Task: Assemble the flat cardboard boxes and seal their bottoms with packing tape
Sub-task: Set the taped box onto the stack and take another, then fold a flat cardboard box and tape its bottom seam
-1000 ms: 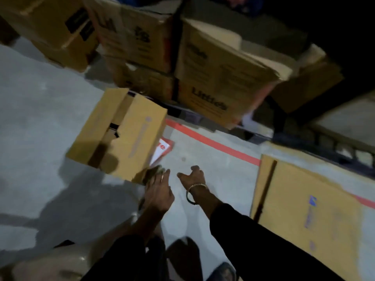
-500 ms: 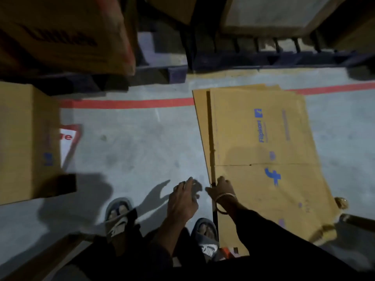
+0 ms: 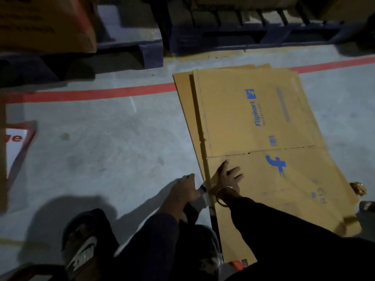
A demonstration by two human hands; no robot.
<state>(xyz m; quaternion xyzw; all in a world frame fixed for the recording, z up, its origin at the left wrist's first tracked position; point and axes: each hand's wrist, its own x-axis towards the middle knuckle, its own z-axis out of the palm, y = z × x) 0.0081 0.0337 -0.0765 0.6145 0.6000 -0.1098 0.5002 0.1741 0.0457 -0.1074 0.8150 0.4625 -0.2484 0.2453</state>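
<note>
A stack of flat cardboard boxes [image 3: 263, 138] was seen lying on the grey floor [image 3: 101, 149], on the right side of the view, with blue print on the top sheet. The right hand [image 3: 227, 177] was laid on the near left part of the top sheet, just beside its left edge; the fingers [image 3: 236, 172] were spread and rather straight on the cardboard, and the thumb seemed to be placed at the edge, but whether the edge was pinched could not be told. A metal bangle [image 3: 224, 194] was worn on the right wrist. The left hand [image 3: 185, 188] was held just to the left of the same edge, above the floor, with its fingers curled; whether something was gripped in it could not be told, because the picture was dark and blurred there. A red line [image 3: 101, 93] was painted across the floor behind the stack, and dark pallets [image 3: 253, 35] were placed further behind it. A sandalled foot [image 3: 81, 250] was visible at the bottom left. A brown box [image 3: 46, 23] was standing on the pallet at the upper left.
</note>
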